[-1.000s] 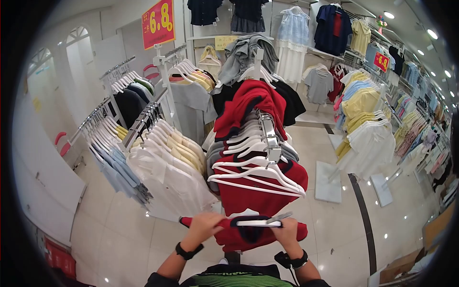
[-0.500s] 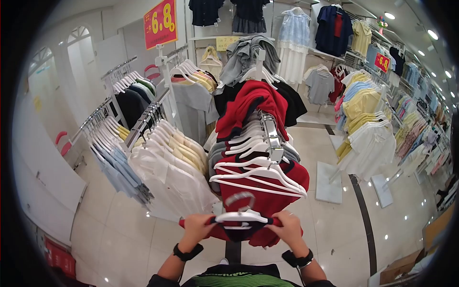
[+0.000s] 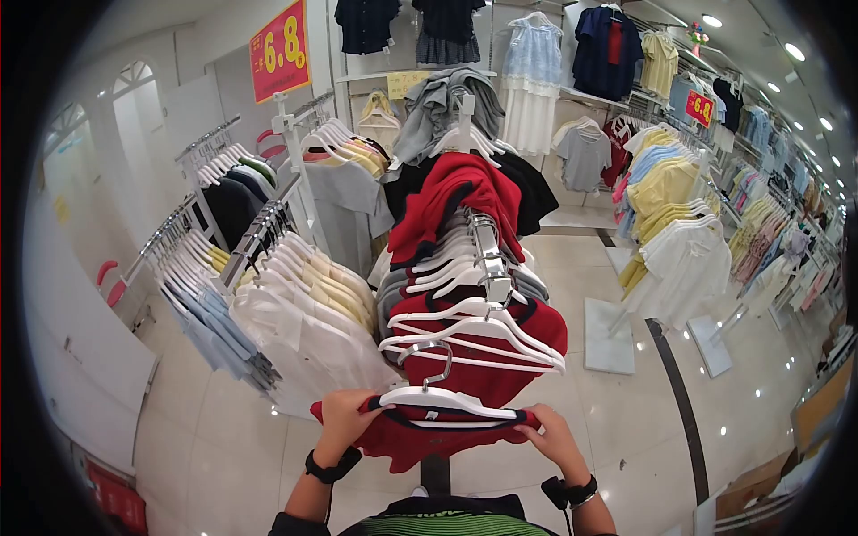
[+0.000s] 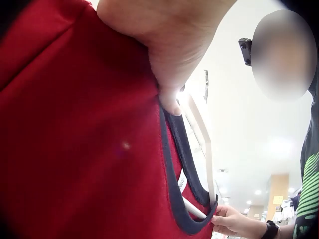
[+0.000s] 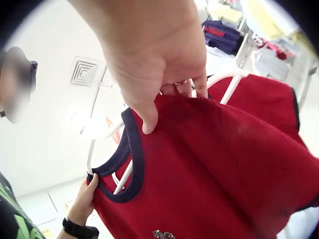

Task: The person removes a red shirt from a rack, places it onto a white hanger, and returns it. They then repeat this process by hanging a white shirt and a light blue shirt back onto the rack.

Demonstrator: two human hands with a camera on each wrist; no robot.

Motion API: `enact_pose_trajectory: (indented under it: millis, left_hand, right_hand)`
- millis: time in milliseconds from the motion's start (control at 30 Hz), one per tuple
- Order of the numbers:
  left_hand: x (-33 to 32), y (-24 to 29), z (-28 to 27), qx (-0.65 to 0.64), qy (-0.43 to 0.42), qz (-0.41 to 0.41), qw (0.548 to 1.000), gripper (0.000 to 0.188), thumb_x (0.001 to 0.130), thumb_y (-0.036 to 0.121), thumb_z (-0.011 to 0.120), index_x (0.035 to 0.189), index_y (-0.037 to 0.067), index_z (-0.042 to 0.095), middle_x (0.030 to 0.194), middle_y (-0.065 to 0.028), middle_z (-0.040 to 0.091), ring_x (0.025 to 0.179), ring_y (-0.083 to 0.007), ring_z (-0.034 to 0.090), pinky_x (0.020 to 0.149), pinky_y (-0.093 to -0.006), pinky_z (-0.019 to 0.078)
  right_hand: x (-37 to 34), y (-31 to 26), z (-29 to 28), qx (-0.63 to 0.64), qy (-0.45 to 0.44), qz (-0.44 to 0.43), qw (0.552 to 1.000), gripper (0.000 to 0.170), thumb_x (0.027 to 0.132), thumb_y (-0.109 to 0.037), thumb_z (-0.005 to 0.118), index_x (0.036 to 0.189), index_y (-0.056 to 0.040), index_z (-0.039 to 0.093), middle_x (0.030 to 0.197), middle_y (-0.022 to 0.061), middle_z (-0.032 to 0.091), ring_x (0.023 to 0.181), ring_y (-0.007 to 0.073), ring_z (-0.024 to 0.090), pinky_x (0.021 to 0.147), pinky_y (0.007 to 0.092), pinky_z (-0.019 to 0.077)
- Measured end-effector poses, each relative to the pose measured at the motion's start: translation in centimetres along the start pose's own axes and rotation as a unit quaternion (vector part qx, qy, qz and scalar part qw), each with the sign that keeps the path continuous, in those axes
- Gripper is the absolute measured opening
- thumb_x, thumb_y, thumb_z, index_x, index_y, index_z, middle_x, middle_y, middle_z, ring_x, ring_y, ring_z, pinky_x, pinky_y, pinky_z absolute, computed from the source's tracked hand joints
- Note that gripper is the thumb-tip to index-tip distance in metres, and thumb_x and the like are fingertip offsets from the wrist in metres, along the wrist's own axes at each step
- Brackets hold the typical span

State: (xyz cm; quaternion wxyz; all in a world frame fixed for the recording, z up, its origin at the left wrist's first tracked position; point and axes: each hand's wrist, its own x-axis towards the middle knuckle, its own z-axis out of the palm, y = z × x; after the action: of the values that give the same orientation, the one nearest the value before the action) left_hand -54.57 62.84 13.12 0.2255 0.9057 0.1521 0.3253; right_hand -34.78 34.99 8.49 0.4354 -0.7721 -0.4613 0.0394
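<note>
In my head view, fingers of the left hand (image 3: 347,416) and right hand (image 3: 553,435) grip a red shirt (image 3: 427,441) on a white hanger (image 3: 444,399) at six o'clock; a red sign (image 3: 280,54) at eleven reads "6.8".

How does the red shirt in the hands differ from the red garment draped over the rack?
The held red shirt is spread on a white hanger; the draped red garment lies bunched over the rack. The left hand and right hand hold the held red shirt near its neckline; neither touches the draped red garment. The held red shirt is before the rack's near end, the draped red garment farther back. Both are red with dark trim.
</note>
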Motion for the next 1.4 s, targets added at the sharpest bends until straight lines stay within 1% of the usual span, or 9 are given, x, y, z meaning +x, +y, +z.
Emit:
enact_pose_trajectory:
  millis: [133, 200, 367, 567, 733, 1000, 1200, 1300, 1400]
  left_hand:
    - [-0.2, 0.2, 0.5, -0.025, -0.005, 0.006, 1.0, 0.017, 0.065, 0.026, 0.074, 0.074, 0.013, 0.068, 0.061, -0.0077, 0.06, 0.054, -0.0266, 0.057, 0.048, -0.0325, 0.0421]
    - [-0.6, 0.6, 1.0, 0.003, -0.016, 0.03, 0.999, 0.017, 0.065, 0.025, 0.074, 0.074, 0.012, 0.067, 0.061, -0.0076, 0.059, 0.053, -0.0264, 0.057, 0.048, -0.0327, 0.0421]
    - [-1.0, 0.4, 2.6, 0.023, -0.091, 0.102, 0.99, 0.018, 0.06, 0.018, 0.073, 0.075, 0.012, 0.063, 0.065, -0.0044, 0.059, 0.06, -0.0255, 0.058, 0.053, -0.0339, 0.0445]
    - [-2.0, -2.5, 0.4, 0.022, -0.073, 0.039, 0.996, 0.028, 0.061, 0.027, 0.076, 0.08, 0.01, 0.063, 0.074, -0.0051, 0.056, 0.07, -0.0259, 0.057, 0.06, -0.0347, 0.045]
    - [-1.8, -0.5, 2.4, -0.028, -0.073, 0.109, 0.991, 0.024, 0.067, 0.026, 0.073, 0.08, 0.009, 0.062, 0.075, -0.005, 0.054, 0.071, -0.0259, 0.055, 0.059, -0.0361, 0.0423]
    - [-2.2, -1.3, 3.8, -0.052, -0.024, 0.072, 0.996, 0.013, 0.069, 0.019, 0.07, 0.074, 0.009, 0.063, 0.067, -0.0048, 0.054, 0.062, -0.0248, 0.054, 0.054, -0.0341, 0.0418]
    - [0.2, 1.0, 3.9, -0.027, -0.046, 0.096, 0.994, 0.015, 0.07, 0.02, 0.07, 0.077, 0.008, 0.063, 0.07, -0.0033, 0.055, 0.067, -0.023, 0.054, 0.057, -0.0339, 0.0429]
    - [2.1, 1.4, 4.7, -0.063, -0.117, 0.118, 0.984, 0.028, 0.071, 0.023, 0.07, 0.094, 0.008, 0.064, 0.082, -0.0063, 0.056, 0.079, -0.0248, 0.054, 0.068, -0.0347, 0.0435]
    - [3.7, 1.4, 5.5, -0.128, -0.134, 0.083, 0.979, 0.059, 0.071, 0.029, 0.071, 0.124, 0.01, 0.052, 0.107, -0.0129, 0.05, 0.097, -0.0295, 0.049, 0.086, -0.0368, 0.0401]
  right_hand:
    - [-0.2, 0.7, 0.9, 0.029, 0.0, 0.049, 0.998, 0.019, 0.072, -0.007, 0.067, 0.088, -0.0023, 0.058, 0.078, 0.0122, 0.059, 0.072, 0.0287, 0.058, 0.063, 0.034, 0.0455]
    - [0.8, -0.1, 1.1, -0.05, 0.012, -0.063, 0.997, 0.016, 0.071, -0.007, 0.066, 0.084, -0.0026, 0.057, 0.074, 0.0126, 0.058, 0.067, 0.0298, 0.058, 0.059, 0.0349, 0.0453]
    - [1.4, -2.3, 3.3, -0.063, 0.003, -0.111, 0.992, 0.016, 0.07, -0.014, 0.068, 0.074, -0.0065, 0.054, 0.062, 0.0083, 0.055, 0.055, 0.027, 0.056, 0.049, 0.0367, 0.0425]
    - [0.5, -1.3, -0.2, -0.045, 0.058, 0.011, 0.997, 0.024, 0.065, -0.018, 0.076, 0.064, -0.0031, 0.056, 0.056, 0.0109, 0.054, 0.047, 0.0269, 0.052, 0.045, 0.0322, 0.0389]
    - [0.4, -1.3, 0.2, -0.093, 0.049, -0.017, 0.994, 0.021, 0.067, -0.019, 0.074, 0.069, -0.0051, 0.059, 0.056, 0.0081, 0.055, 0.05, 0.0256, 0.054, 0.047, 0.0323, 0.041]
    - [-1.3, -0.1, -2.2, -0.067, 0.042, -0.006, 0.997, 0.026, 0.069, -0.023, 0.074, 0.082, -0.0045, 0.061, 0.074, 0.0095, 0.062, 0.064, 0.0268, 0.058, 0.055, 0.033, 0.0445]
    - [-2.6, 0.9, -2.0, -0.031, 0.054, 0.028, 0.998, 0.018, 0.073, -0.016, 0.071, 0.082, -0.004, 0.061, 0.066, 0.0112, 0.058, 0.057, 0.0272, 0.056, 0.052, 0.0326, 0.0424]
    - [-3.9, 1.3, -3.5, -0.005, 0.091, 0.057, 0.994, 0.017, 0.072, -0.014, 0.071, 0.082, -0.0038, 0.062, 0.06, 0.0114, 0.056, 0.05, 0.0268, 0.054, 0.048, 0.0312, 0.0411]
    - [-7.7, 3.3, -7.0, -0.043, 0.132, 0.121, 0.983, 0.017, 0.068, -0.013, 0.072, 0.078, -0.0024, 0.063, 0.058, 0.0112, 0.056, 0.049, 0.0242, 0.054, 0.049, 0.0297, 0.0414]
